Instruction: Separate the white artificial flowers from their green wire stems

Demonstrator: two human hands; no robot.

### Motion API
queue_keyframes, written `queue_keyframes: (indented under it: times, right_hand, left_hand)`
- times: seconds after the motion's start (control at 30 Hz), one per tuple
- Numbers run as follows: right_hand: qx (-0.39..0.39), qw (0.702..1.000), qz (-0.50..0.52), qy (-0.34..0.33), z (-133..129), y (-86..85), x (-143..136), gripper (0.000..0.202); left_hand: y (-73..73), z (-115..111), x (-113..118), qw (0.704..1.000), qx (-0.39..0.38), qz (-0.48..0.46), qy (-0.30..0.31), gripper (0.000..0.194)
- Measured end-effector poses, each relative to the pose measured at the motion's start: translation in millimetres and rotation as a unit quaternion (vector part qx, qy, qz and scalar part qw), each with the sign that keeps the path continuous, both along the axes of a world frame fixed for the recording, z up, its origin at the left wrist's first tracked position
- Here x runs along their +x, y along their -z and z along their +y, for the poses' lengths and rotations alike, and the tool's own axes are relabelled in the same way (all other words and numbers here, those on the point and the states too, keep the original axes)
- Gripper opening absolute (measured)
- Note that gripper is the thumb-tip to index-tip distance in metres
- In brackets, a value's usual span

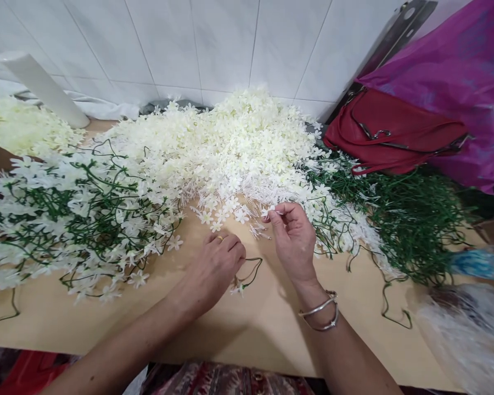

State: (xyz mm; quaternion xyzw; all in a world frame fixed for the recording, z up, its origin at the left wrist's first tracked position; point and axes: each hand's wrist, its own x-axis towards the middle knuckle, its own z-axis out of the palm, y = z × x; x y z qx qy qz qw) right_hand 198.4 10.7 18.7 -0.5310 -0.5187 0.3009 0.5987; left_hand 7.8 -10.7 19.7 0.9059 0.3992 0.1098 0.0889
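Note:
My left hand point(220, 263), its fingers curled under, is over the table near the front of the flower pile. A thin green plastic stem point(258, 269) comes out from beneath its fingers, bending down to a small white flower point(239, 288). To the right, my right hand point(293, 236) pinches a small white artificial flower point(267, 212) between thumb and forefinger. Below that pinch lie a few white stamen pieces point(258, 231). Loose white blossoms point(226, 214) are scattered between my hands. The left fingertips are hidden.
A large heap of cream-white blossoms point(247, 137) rests against the tiled wall. Flowers on green stems point(86, 214) are piled left; bare green stems point(411, 219) lie right. A red handbag point(395, 126), purple bag point(448, 82), clear plastic point(473, 329) and white roll point(45, 88) surround them.

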Motion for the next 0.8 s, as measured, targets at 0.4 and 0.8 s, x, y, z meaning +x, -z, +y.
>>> queue_keyframes:
  times: [0.4, 0.8]
  right_hand:
    - [0.003, 1.000, 0.017, -0.014, -0.1, 1.3, -1.7, 0.009]
    - [-0.001, 1.000, 0.006, -0.018, 0.9, 3.0, -0.6, 0.010]
  left_hand:
    - [-31.4, -4.6, 14.0, 0.986, 0.045, 0.151, 0.056, 0.022]
    - [-35.9, 8.5, 22.8, 0.972, 0.062, 0.200, 0.106, 0.015]
